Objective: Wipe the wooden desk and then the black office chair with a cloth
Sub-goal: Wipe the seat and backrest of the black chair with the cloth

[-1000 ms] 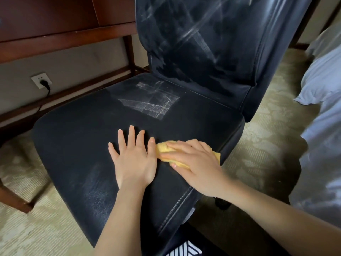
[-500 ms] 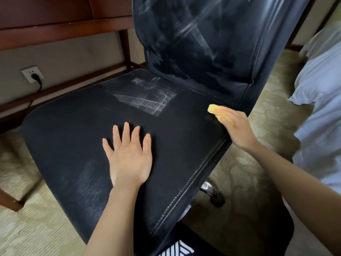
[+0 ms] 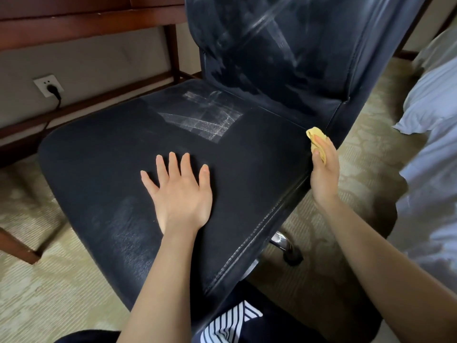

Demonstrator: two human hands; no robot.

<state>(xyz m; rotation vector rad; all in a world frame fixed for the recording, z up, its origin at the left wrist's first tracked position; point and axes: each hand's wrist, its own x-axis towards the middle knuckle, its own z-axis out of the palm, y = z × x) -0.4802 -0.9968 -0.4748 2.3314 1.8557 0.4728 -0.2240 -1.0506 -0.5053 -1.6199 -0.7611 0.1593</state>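
Chair [image 3: 259,157] one; cloth [image 3: 314,133] one, held by right hand [image 3: 322,174]; left hand [image 3: 181,194] flat.

- Ahead of the fingers [image 3: 185,164] of your left hand [image 3: 181,196], the chair seat [image 3: 111,157] lies open as far as the backrest [image 3: 284,58], which rises like a wall across the far side.
- Left of those fingers the seat is open to its rounded edge. Beyond that edge stand the counter [image 3: 86,21] and its low rail [image 3: 111,100].
- Your right hand [image 3: 322,174], holding the cloth [image 3: 315,134], is at the seat's right edge. Just ahead of its fingers [image 3: 321,144], the backrest's lower corner blocks the way.
- Right of those fingers a strip of carpet [image 3: 371,144] leaves a passage, closed farther right by the bed [image 3: 432,107].
- Below them, the chrome base leg [image 3: 280,240] and caster [image 3: 293,258] stick out from under the seat.
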